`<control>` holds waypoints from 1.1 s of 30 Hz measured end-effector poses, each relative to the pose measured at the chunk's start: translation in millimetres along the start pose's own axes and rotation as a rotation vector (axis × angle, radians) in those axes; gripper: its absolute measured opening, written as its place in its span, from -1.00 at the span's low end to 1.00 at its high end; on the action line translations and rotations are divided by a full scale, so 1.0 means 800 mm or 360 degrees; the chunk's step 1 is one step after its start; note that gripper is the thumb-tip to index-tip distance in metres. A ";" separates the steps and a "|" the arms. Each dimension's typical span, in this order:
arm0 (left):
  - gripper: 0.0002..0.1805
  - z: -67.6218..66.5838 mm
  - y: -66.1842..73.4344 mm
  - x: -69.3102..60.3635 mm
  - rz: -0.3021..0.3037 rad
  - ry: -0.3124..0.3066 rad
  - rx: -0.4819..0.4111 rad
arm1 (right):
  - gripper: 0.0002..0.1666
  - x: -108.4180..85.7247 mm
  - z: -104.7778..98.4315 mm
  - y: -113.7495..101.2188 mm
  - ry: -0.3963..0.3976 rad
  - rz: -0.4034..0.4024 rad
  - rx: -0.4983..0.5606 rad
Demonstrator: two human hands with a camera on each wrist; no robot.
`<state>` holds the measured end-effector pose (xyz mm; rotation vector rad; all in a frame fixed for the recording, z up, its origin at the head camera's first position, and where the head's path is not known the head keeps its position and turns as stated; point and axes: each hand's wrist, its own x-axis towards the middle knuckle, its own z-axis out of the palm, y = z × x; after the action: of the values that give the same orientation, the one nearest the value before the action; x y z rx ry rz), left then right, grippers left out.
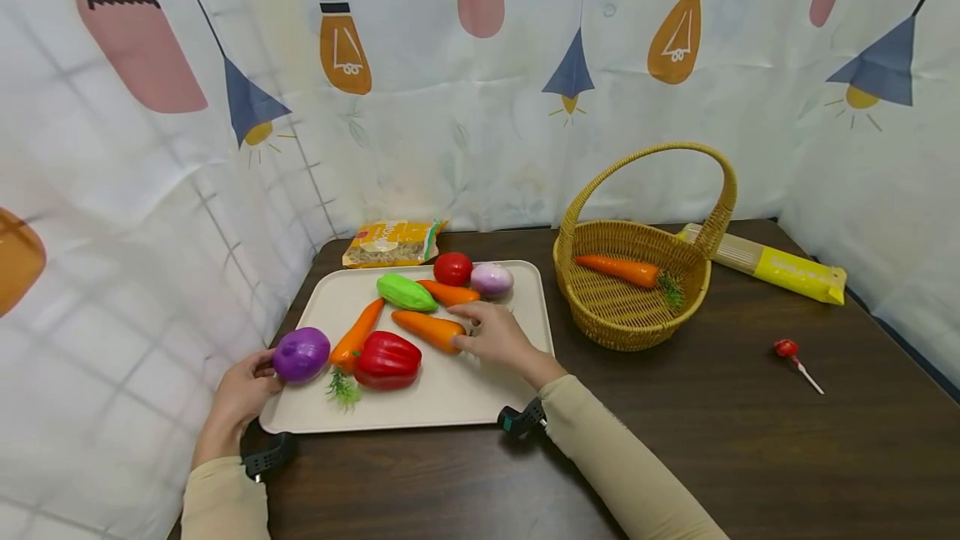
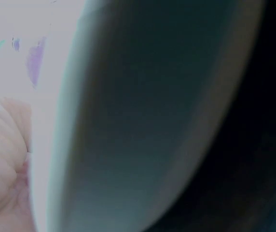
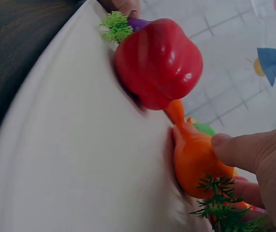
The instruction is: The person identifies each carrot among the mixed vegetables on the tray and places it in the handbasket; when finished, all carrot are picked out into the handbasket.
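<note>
In the head view my left hand (image 1: 242, 394) holds a round purple onion (image 1: 302, 355) at the left edge of the cream tray (image 1: 450, 407); its fingertips are partly hidden. With thumb and fingers my right hand (image 1: 498, 338) pinches the thick leafy end of an orange carrot (image 1: 427, 328) lying over the tray. The right wrist view shows the thumb on this carrot (image 3: 198, 162), with its green leaves below. Beside it are a red bell pepper (image 1: 387, 361), another carrot (image 1: 358, 336), a green gourd-like vegetable (image 1: 407, 292), a third carrot (image 1: 448, 293), a tomato (image 1: 453, 268) and a pale purple onion (image 1: 492, 280).
Right of the tray stands a wicker basket (image 1: 637, 336) with a tall handle and one carrot (image 1: 618, 270) inside. A yellow noodle pack (image 1: 798, 273) lies behind it. A red lollipop (image 1: 787, 348) is on the right table, and an orange food bag (image 1: 393, 243) sits behind the tray.
</note>
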<state>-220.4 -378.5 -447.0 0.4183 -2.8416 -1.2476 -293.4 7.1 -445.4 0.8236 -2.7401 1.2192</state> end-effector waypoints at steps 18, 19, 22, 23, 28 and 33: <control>-0.34 0.000 0.001 -0.001 -0.0026 0.0015 0.0005 | -0.39 -0.004 0.018 -0.002 -0.0014 0.0060 -0.0133; -0.34 0.000 0.001 -0.001 -0.0026 0.0014 0.0006 | -0.40 -0.004 0.019 -0.001 -0.0010 0.0061 -0.0140; -0.34 0.000 0.001 -0.001 -0.0013 0.0010 0.0005 | -0.43 -0.004 0.020 -0.001 0.0009 0.0053 -0.0147; -0.34 0.000 0.001 -0.002 -0.0009 0.0009 0.0003 | -0.45 -0.004 0.020 -0.001 0.0018 0.0051 -0.0152; -0.34 0.000 0.002 -0.004 0.0014 0.0010 0.0001 | -0.50 -0.006 0.017 -0.001 0.0041 0.0059 -0.0177; -0.33 -0.001 0.003 -0.003 0.0010 -0.0005 0.0000 | -0.53 -0.008 0.007 -0.003 0.0006 0.0112 -0.0086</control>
<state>-218.4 -376.9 -444.5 0.4076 -2.8435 -1.2483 -285.6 4.6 -449.4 0.7253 -2.8082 1.1507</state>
